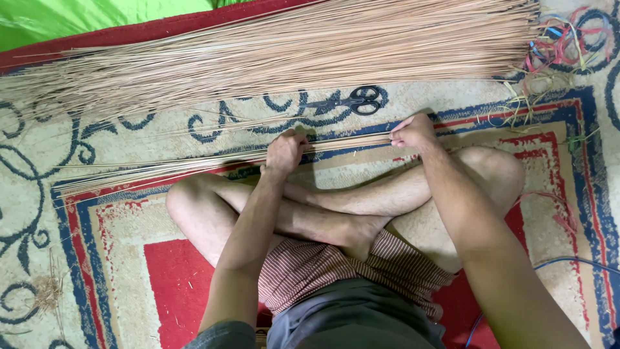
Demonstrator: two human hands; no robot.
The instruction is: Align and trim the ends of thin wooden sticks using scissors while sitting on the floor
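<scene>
Both hands are clamped on a small bundle of thin palm-leaf ribs [194, 163] lying on the patterned rug [97, 213] in front of the crossed legs; the left hand [284, 152] is fisted round its middle and the right hand [413, 132] pinches the butt ends tight. My worry is the loose far tips fanning out or a few sticks slipping free, since nothing binds them; the black scissors [358, 100] just beyond, beside the big pile of sticks [290, 52], look easy to knock too.

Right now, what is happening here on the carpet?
A person sits cross-legged on a patterned carpet and holds a small bundle of thin sticks in both hands. The left hand grips its middle, the right hand its end. A big pile of sticks lies beyond, with black scissors and coloured strings nearby.
</scene>
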